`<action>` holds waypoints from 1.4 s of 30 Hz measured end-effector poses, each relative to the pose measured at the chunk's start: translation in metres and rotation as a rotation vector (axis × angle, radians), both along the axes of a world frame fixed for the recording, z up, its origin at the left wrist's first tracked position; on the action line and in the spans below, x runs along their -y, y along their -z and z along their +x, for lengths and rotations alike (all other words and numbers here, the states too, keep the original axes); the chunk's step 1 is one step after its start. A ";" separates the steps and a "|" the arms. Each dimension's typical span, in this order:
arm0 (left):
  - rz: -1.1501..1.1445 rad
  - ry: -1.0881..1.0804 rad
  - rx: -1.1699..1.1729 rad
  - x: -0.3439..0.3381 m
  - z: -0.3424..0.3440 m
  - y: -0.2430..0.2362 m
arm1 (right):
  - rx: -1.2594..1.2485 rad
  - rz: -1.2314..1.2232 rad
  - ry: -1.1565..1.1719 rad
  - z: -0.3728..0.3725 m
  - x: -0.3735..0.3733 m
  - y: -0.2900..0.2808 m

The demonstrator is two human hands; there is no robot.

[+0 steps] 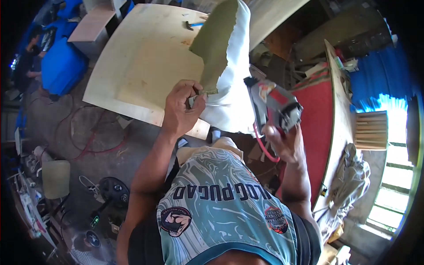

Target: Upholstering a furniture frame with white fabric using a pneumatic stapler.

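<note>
Jersey [229, 201], staple gun [274, 101] (in right hand [287, 143])

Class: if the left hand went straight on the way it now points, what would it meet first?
Most likely the white-and-olive sheet: the left hand grips its edge, and its olive side lies just ahead, up and right in the picture, though depth is unclear.

Smooth wooden board [137, 66], matt olive sheet [214, 42] with smooth white face [238, 57], metal-looking grey tool [278, 104]

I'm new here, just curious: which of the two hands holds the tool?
The right hand, wrapped around the grey tool; the left hand instead pinches the green sheet.
</note>
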State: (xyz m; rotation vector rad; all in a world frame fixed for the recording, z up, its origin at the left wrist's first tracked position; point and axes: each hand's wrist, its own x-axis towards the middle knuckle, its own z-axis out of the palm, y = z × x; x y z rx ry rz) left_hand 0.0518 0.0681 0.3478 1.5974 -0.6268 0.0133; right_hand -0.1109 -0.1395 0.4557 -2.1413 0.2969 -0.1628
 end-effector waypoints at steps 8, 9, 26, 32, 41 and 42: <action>0.019 0.016 -0.114 -0.003 0.001 0.005 | -0.228 0.140 -0.039 -0.008 -0.042 -0.011; 0.011 0.017 -0.117 -0.003 0.002 0.006 | -0.222 0.135 -0.028 -0.004 -0.045 -0.010; -0.157 -0.009 0.104 -0.002 0.009 0.023 | -0.351 -0.073 0.105 0.010 -0.066 -0.020; -0.180 0.039 0.013 -0.005 0.009 0.024 | -0.362 -0.073 0.053 0.019 -0.075 -0.022; -0.157 -0.071 0.065 -0.037 0.012 0.063 | -0.331 -0.035 -0.049 -0.014 -0.036 -0.015; -0.112 -0.079 0.012 -0.046 0.011 0.074 | -0.421 0.066 -0.023 -0.026 -0.020 -0.010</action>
